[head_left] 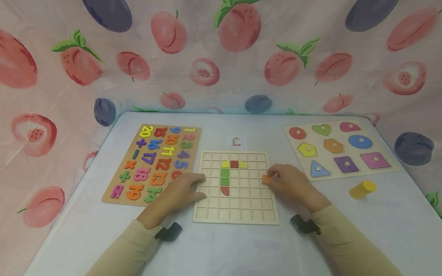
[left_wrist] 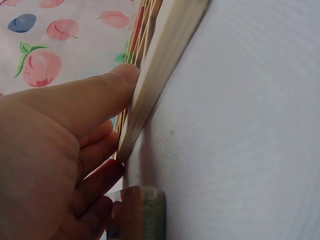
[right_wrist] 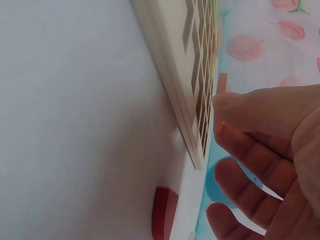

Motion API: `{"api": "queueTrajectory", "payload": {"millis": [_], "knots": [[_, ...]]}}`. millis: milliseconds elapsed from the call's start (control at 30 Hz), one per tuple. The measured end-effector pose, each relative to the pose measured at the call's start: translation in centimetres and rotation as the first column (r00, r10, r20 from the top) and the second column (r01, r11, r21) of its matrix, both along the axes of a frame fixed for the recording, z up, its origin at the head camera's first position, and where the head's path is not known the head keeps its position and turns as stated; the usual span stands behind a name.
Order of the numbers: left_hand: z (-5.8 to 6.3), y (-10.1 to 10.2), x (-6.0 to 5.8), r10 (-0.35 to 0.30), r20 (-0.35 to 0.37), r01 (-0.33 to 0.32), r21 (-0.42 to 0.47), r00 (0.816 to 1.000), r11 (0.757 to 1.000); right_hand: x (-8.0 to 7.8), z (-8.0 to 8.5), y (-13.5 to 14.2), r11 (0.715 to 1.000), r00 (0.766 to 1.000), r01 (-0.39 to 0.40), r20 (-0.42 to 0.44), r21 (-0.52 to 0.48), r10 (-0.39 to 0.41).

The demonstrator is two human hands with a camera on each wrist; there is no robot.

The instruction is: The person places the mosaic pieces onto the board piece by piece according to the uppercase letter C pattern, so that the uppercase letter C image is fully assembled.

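Observation:
A wooden grid board lies in the middle of the white table. In its cells sit a red square tile between two yellow curved tiles, green tiles below on the left, and a red rounded tile. My left hand touches the board's left edge, thumb and fingers extended against the rim. At the right edge, my right hand pinches a small orange tile between thumb and forefinger, just above the grid. A small printed card showing a coloured pattern lies behind the board.
Left of the grid, partly behind my left hand, lies a number board with coloured numerals and signs. A shape puzzle with knobbed pieces lies at the back right. Closer on the right is a yellow cylinder. A fruit-print cloth hangs behind.

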State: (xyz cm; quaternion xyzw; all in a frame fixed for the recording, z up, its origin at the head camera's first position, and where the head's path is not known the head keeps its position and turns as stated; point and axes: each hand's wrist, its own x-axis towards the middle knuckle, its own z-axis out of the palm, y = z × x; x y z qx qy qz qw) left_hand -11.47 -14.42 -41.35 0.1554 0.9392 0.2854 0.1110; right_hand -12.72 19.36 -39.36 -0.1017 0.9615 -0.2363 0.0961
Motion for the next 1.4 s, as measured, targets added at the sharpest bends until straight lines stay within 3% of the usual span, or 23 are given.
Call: {"api": "queueTrajectory", "payload": {"millis": [1100, 1400], "knots": [[0.1, 0.0, 0.0, 0.008, 0.016, -0.008, -0.008, 1.000, 1.000, 0.0, 0.2, -6.0, 0.991, 0.989, -0.134, -0.055, 0.011, 0.135], [0.1, 0.0, 0.0, 0.003, 0.012, -0.003, -0.008, 1.000, 1.000, 0.4, 0.5, -7.2, 0.992, 0.992, -0.123, -0.023, 0.015, 0.124]]}}
